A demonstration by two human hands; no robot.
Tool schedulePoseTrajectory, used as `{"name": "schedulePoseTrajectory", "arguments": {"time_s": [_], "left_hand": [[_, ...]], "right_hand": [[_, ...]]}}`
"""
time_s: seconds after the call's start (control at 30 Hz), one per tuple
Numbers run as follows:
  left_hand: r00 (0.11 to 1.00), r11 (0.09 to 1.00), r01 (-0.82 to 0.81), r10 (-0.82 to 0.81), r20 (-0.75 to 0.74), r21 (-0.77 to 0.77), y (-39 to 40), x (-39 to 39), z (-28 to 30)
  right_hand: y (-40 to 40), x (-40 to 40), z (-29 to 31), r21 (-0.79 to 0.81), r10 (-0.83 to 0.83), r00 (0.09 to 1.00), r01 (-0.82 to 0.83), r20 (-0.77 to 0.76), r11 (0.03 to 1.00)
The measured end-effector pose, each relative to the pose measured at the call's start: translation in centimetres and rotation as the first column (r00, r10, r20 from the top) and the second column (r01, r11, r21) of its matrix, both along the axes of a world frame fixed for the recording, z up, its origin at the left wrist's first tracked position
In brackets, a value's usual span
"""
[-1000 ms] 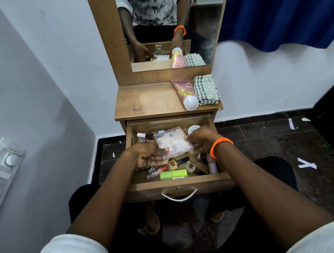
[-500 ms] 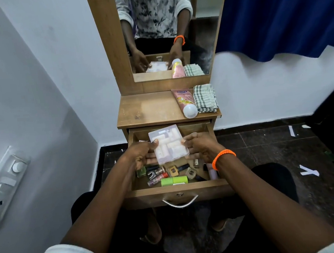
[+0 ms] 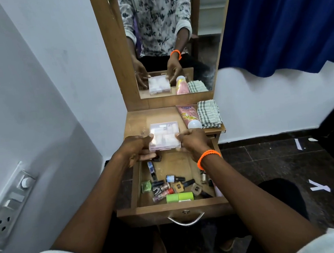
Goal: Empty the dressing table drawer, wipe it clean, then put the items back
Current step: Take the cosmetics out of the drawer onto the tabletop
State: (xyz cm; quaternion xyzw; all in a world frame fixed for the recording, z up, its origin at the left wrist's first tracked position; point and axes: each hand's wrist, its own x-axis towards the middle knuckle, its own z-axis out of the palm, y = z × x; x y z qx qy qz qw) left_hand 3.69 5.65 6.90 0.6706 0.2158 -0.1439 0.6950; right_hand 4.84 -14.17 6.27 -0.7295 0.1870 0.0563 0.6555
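A clear plastic compartment box (image 3: 164, 136) is held level at the front edge of the dressing table top (image 3: 139, 122). My left hand (image 3: 136, 148) grips its left side and my right hand (image 3: 192, 141), with an orange band on the wrist, grips its right side. Below, the wooden drawer (image 3: 174, 207) stands pulled out. Several small bottles and tubes lie near its front, among them a green tube (image 3: 179, 197) and a nail polish bottle (image 3: 174, 178).
A pink lotion tube (image 3: 188, 115) and a folded checked cloth (image 3: 209, 113) lie at the right of the table top. The mirror (image 3: 168, 33) rises behind. A switch panel (image 3: 9, 202) is on the left wall, a blue curtain (image 3: 286, 17) at upper right.
Both hands have lifted the clear box up out of the drawer and carried it forward to the table top's front edge.
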Motion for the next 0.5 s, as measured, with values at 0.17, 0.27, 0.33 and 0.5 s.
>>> {"name": "schedulePoseTrajectory", "arguments": {"time_s": [0.17, 0.27, 0.33, 0.5], "left_hand": [[0.98, 0.975, -0.134, 0.104, 0.168, 0.176, -0.3, 0.5, -1.0], [0.954, 0.827, -0.097, -0.081, 0.289, 0.553, -0.9, 0.0, -1.2], [0.919, 0.745, -0.097, -0.187, 0.347, 0.659, -1.3, -0.1, -1.2], [0.883, 0.634, -0.127, -0.278, 0.379, 0.763, -1.8, 0.9, -1.6]], "right_hand": [[1.1, -0.3, 0.2, -0.305, 0.039, 0.986, 0.013, 0.165, 0.952], [1.2, -1.6, -0.5, -0.479, 0.203, 0.94, -0.05, 0.273, 0.876], [1.3, -1.9, -1.2, -0.601, 0.341, 0.892, -0.103, 0.298, 0.792], [1.5, -1.0, -1.1, -0.902, 0.551, 0.801, -0.033, 0.234, 0.431]]}}
